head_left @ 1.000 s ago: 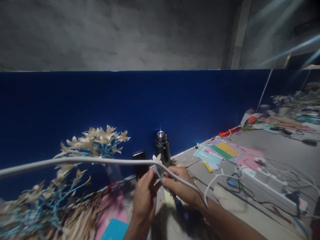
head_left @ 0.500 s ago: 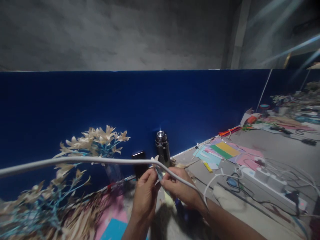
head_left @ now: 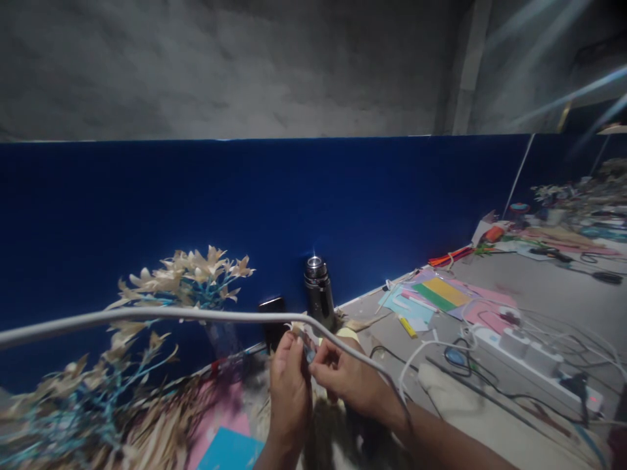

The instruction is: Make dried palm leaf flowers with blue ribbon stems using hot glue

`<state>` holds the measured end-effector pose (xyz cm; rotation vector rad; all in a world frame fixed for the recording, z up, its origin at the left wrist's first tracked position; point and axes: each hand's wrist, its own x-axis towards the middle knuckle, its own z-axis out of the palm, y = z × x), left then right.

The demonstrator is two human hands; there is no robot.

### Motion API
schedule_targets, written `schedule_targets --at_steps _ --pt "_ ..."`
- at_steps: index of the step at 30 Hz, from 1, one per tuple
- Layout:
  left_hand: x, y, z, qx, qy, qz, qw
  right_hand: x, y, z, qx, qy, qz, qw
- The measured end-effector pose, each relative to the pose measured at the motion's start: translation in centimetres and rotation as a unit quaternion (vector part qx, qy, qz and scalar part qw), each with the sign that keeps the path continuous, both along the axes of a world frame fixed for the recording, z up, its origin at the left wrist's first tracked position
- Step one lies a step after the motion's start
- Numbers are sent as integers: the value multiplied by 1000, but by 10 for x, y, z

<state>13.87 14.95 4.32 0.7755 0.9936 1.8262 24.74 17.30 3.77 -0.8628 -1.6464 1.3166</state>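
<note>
My left hand is closed, pinching a small cream-coloured craft flower whose petals poke up above the fingertips. Just under the petals a light-blue paper strip shows between the two hands. My right hand is closed at that strip, thumb and forefinger pressed together and the other fingers curled. Its grip on the strip is partly hidden. A white cable crosses the view in front of the hands. Behind them stand a dark thermos flask and a phone leaning on the blue partition.
Finished-looking cream flowers on blue stems stand at the left, above dried brown husks and a blue sheet. To the right lie coloured papers, a yellow cutter and a power strip with tangled cables.
Both hands have shifted slightly. The flower has tipped left and the light-blue strip shows less. My right hand's fingers have curled in more and sit a little lower.
</note>
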Motion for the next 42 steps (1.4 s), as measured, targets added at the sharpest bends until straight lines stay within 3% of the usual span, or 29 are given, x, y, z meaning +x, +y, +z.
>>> schedule_targets --at_steps 6,10,13,20,26,33,36,42 --pt "-3 -1 3 -6 22 12 1000 6 2 10 -8 19 6 1000" --pt "-6 3 1 5 -14 -76 997 17 10 21 30 68 -45 996" --pt "-4 4 -3 -9 -44 -108 993 18 14 22 34 88 -22 995" --pt "-1 2 -5 -4 -9 -66 998 15 16 15 -8 109 -22 994" --pt "2 3 -10 -11 48 -35 998 15 15 17 17 130 -42 990" --pt "4 -2 -2 -30 63 -84 994 14 21 13 18 130 -82 988" --pt "2 -3 0 -24 93 -59 994 14 19 15 19 121 -85 989" --pt "4 -9 7 -11 218 61 974 9 10 16 39 103 -112 988"
